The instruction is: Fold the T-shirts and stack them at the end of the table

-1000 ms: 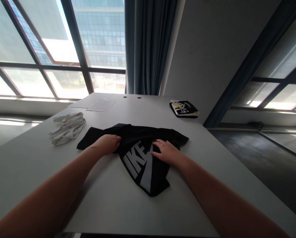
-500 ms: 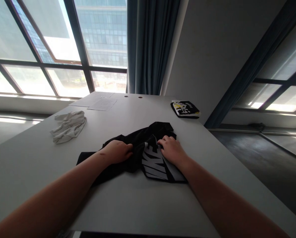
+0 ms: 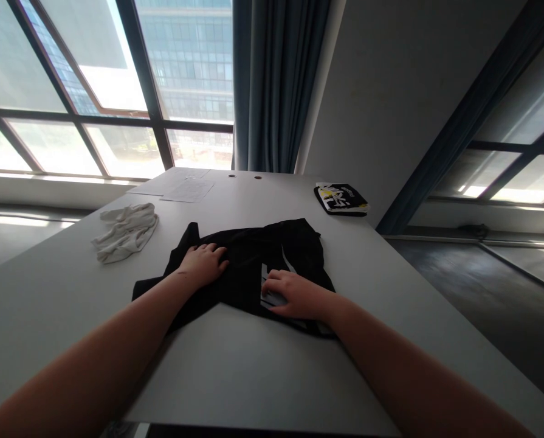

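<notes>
A black garment (image 3: 244, 249) with a grey and white print lies spread on the white table (image 3: 253, 377), its edges uneven. On its left part rests my left hand (image 3: 203, 263), palm down with the fingers slightly apart. My right hand (image 3: 291, 294) lies over the print on the right part, fingers bent and a little apart, touching the cloth. The right hand and forearm cover much of the print.
A crumpled white cloth (image 3: 128, 232) lies to the left. Sheets of paper (image 3: 187, 190) are at the far left of the table. A folded black item with white and yellow print (image 3: 341, 199) sits near the far right edge.
The black garment is flatter and more spread out. My left hand has moved left and slightly away from me; my right hand has shifted left and nearer, onto the print.
</notes>
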### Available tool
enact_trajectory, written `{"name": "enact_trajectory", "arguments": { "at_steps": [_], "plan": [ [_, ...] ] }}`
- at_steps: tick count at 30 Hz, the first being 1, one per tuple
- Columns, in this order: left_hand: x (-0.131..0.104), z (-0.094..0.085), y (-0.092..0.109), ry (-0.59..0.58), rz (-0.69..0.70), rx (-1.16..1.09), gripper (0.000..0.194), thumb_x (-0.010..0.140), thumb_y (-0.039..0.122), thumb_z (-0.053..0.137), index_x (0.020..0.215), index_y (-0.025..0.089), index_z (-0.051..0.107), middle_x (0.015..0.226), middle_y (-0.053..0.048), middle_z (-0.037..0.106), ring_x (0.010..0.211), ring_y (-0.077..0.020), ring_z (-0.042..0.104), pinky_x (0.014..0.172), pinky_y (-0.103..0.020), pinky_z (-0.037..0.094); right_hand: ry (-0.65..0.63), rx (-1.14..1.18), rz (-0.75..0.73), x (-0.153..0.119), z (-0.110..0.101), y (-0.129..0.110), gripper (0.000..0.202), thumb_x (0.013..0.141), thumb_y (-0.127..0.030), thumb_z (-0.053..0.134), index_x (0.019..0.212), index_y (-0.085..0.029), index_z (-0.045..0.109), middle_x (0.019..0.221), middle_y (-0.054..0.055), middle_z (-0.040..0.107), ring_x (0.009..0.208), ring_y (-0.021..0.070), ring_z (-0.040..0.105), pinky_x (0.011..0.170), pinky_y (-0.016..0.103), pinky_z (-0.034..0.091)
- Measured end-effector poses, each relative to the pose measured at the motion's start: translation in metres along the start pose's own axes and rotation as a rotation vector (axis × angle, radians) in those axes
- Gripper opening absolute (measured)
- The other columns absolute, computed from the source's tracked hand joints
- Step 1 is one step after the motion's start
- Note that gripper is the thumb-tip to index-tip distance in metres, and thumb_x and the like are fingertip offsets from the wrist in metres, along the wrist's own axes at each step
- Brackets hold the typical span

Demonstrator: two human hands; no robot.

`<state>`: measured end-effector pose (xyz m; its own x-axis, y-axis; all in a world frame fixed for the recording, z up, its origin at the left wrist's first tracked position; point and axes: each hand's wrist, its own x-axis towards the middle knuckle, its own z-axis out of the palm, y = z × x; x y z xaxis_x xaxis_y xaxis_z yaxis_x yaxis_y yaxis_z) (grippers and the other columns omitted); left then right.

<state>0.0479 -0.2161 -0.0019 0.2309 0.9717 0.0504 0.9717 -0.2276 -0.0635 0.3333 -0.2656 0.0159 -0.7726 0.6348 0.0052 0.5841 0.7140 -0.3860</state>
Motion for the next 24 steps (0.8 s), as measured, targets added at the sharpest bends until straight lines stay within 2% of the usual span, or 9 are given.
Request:
{"name": "enact_trajectory", "arguments": {
  "at_steps": [6,11,16,20,24],
  "plan": [
    [0.004,-0.002,-0.010,-0.062,-0.152,0.031,0.058,0.102,0.053,0.040,0.148,0.021,0.055,0.145,-0.018,0.060,0.134,-0.0377,0.054,0.107,-0.057,0.039,-0.007,0.047,0.047,0.001,-0.001,0.010,0.010,0.087,-0.019,0.070,0.097,-0.019,0.070,0.097,0.004,0.068,0.086,0.0181,0.062,0.077,0.028,0.045],
    [0.006,-0.005,-0.018,-0.088,-0.135,0.059,0.059,0.102,0.053,0.040,0.150,0.022,0.054,0.144,-0.017,0.061,0.132,-0.0393,0.055,0.103,-0.056,0.044,-0.049,0.036,0.016,-0.001,-0.005,-0.001,0.003,0.088,-0.019,0.068,0.091,-0.018,0.069,0.091,0.002,0.067,0.081,0.0159,0.059,0.072,0.027,0.041],
    [0.007,-0.005,-0.027,-0.131,-0.047,0.074,0.062,0.102,0.051,0.041,0.156,0.020,0.049,0.148,-0.020,0.057,0.134,-0.0388,0.053,0.104,-0.050,0.046,-0.142,0.047,-0.036,-0.004,-0.008,-0.013,0.019,0.083,-0.029,0.078,0.099,-0.021,0.070,0.097,0.002,0.065,0.084,0.0166,0.058,0.072,0.026,0.041],
    [0.010,0.001,-0.026,-0.142,-0.066,0.043,0.062,0.103,0.051,0.039,0.160,0.025,0.042,0.161,-0.019,0.043,0.144,-0.0397,0.043,0.110,-0.057,0.041,-0.162,0.040,-0.077,-0.003,-0.005,-0.019,0.026,0.084,-0.034,0.078,0.106,-0.022,0.072,0.101,0.004,0.066,0.090,0.0192,0.061,0.076,0.028,0.045],
    [0.011,0.006,-0.021,-0.118,-0.048,0.022,0.061,0.105,0.048,0.036,0.161,0.024,0.040,0.164,-0.019,0.038,0.147,-0.0395,0.040,0.111,-0.058,0.039,-0.160,0.067,-0.094,-0.005,-0.007,-0.026,0.027,0.087,-0.036,0.077,0.110,-0.021,0.075,0.105,0.006,0.070,0.094,0.0215,0.066,0.083,0.030,0.049]
  ]
}}
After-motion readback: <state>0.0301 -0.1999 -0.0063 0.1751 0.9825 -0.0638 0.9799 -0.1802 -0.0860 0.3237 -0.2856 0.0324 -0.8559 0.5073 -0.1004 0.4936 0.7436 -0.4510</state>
